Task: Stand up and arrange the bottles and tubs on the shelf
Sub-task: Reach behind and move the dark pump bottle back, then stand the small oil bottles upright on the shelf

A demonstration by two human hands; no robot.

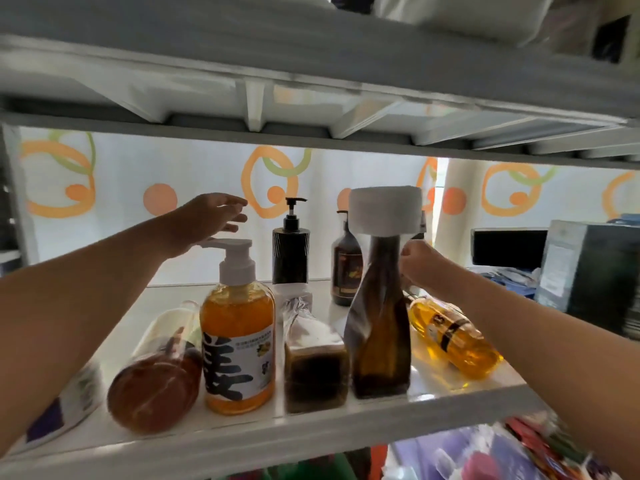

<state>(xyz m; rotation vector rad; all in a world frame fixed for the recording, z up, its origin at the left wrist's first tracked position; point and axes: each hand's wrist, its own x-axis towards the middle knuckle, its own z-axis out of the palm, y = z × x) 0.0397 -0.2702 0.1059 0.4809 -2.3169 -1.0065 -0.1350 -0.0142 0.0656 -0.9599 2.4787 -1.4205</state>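
The tall brown bottle (pixel 379 327) is being steadied upright at the shelf (pixel 311 434) front, its neck pinched by the right hand (pixel 420 268); the left hand (pixel 207 220) is being held spread above the orange pump bottle (pixel 238 341); the yellow bottle (pixel 453 337), lying beside, should be raised next, gripped low.

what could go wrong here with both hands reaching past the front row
1. The left hand hovers open just above the orange pump bottle; the forearm could knock it over.
2. The right hand is beside the tall brown bottle, whose wide white cap looks top-heavy; a nudge might tip it off the shelf.
3. The yellow bottle lies on its side under the right arm and could roll forward.
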